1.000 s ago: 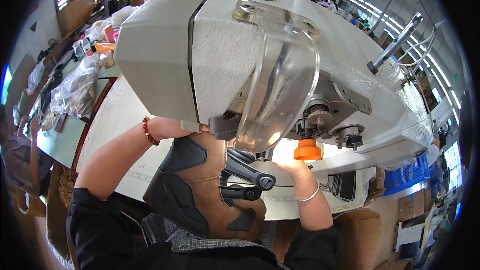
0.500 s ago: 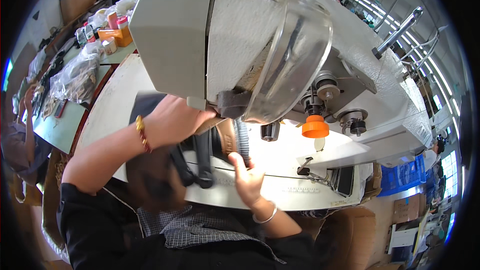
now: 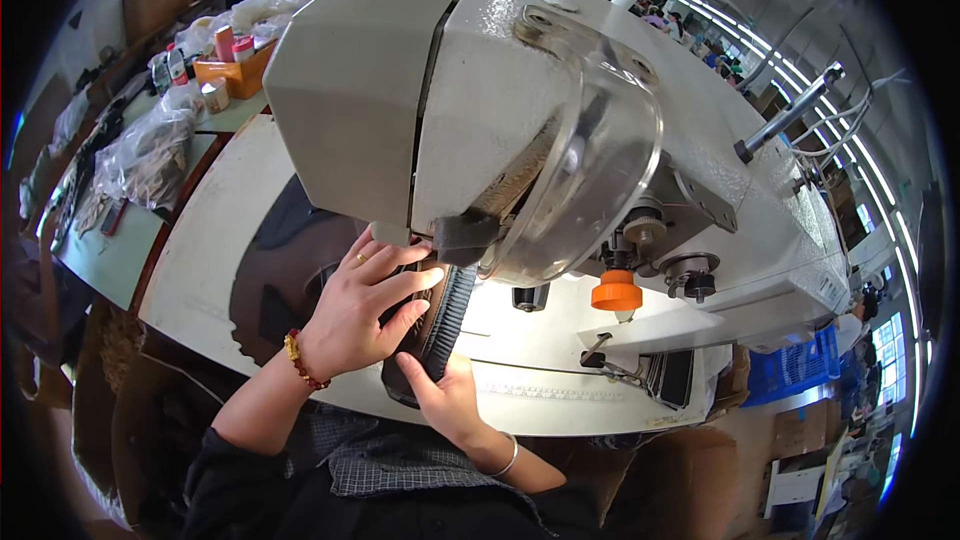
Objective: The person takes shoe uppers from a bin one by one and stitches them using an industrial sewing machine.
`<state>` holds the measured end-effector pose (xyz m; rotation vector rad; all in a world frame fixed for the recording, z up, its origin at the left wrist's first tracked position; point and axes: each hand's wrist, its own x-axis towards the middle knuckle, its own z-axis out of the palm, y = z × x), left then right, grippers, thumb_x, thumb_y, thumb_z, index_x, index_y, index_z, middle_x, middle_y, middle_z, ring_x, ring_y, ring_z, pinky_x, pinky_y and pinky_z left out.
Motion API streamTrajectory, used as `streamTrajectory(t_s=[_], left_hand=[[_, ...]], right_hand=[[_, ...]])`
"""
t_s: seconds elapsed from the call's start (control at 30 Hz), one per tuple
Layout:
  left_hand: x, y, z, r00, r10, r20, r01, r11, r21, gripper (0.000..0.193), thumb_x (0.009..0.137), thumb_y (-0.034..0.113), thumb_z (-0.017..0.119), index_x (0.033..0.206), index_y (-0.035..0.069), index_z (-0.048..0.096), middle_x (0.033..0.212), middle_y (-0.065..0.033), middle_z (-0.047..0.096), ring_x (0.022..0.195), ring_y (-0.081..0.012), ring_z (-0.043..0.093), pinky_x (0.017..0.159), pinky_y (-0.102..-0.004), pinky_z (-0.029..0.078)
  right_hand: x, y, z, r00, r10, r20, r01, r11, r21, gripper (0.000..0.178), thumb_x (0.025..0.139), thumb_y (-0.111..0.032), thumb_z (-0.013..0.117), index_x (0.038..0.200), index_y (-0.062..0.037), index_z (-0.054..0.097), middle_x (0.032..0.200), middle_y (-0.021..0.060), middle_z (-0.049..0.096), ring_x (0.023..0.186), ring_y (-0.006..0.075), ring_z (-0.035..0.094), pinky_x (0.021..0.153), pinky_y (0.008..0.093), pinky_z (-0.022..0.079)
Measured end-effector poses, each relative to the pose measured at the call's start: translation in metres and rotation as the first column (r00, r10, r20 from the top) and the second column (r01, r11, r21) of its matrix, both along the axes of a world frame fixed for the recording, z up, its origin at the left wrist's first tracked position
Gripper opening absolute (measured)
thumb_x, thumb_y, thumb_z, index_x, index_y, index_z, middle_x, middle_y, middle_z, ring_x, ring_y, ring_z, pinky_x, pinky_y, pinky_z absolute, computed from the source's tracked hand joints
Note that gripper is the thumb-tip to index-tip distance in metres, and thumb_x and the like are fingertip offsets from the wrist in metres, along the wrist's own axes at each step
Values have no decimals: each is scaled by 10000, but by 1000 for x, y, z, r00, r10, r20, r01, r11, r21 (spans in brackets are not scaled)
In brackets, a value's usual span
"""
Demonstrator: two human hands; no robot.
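Note:
A dark brown and black leather piece (image 3: 285, 265) lies partly under the head of a sewing machine (image 3: 350, 90). Along its right side runs a dark, finely ribbed edge (image 3: 450, 315). My left hand (image 3: 362, 308) rests on the piece just below the needle area, fingers stretched out and spread, fingertips close to the presser foot. At the near end, my right hand (image 3: 448, 395) grips the piece, thumb on top and the other fingers mostly hidden beneath. The needle and the stitching point are hidden behind the machine head and my left fingers.
A clear plastic guard (image 3: 590, 170) and an orange knob (image 3: 616, 291) sit on the machine. The white tabletop (image 3: 200, 265) carries a printed ruler strip (image 3: 550, 392). Left stands a green table with plastic bags (image 3: 150, 160) and an orange box (image 3: 237, 72). Blue crates (image 3: 795, 365) are at right.
The leather piece has swung round and now lies flatter on the table; its dangling black straps no longer show. My left hand has moved right and down, its fingers spreading; my right hand shifted lower left.

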<state>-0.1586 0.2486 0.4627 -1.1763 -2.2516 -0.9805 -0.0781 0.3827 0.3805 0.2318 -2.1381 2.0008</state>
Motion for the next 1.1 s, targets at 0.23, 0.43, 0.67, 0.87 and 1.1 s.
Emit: streamTrajectory(t_s=[0.23, 0.43, 0.67, 0.87, 1.1], left_hand=[[3, 5, 7, 999, 51, 15, -50, 998, -39, 231, 736, 99, 673, 962, 75, 634, 1060, -92, 583, 1021, -284, 552, 977, -456, 384], [5, 13, 0, 994, 97, -43, -99, 994, -45, 184, 737, 102, 681, 906, 56, 623, 1033, -116, 568, 916, -291, 567, 891, -434, 420], [18, 12, -2, 986, 164, -12, -165, 981, -105, 232, 739, 115, 685, 957, 72, 620, 1032, -114, 565, 1001, -301, 564, 919, -448, 397], [19, 9, -7, 986, 159, -48, -164, 979, -124, 282, 724, 107, 688, 996, 79, 621, 1056, -119, 585, 1104, -299, 548, 971, -471, 362], [17, 15, -2, 985, 161, -66, -167, 980, -104, 206, 706, 87, 686, 878, 42, 581, 1037, -178, 582, 811, -291, 584, 783, -391, 444]], right_hand=[[3, -3, 6, 994, 55, 91, -36, 980, -193, 120, 899, -83, 589, 876, 35, 587, 728, 17, 589, 647, 82, 523, 595, 247, 447], [6, -2, 1, 992, 44, 115, -7, 951, -308, 152, 919, -114, 576, 884, 33, 594, 725, 0, 580, 641, 68, 503, 585, 235, 435], [-1, 2, -7, 989, 94, 115, -45, 926, -376, 164, 931, -82, 550, 1013, 50, 602, 898, 26, 632, 791, 71, 567, 698, 222, 475], [-3, -3, 3, 994, 26, 102, 13, 933, -360, 150, 925, -113, 566, 929, 29, 614, 770, 2, 595, 688, 60, 516, 610, 229, 435], [-4, 6, -14, 969, 86, 231, 22, 903, -429, 179, 929, -137, 570, 955, 31, 627, 792, -4, 617, 706, 60, 532, 624, 231, 447]])
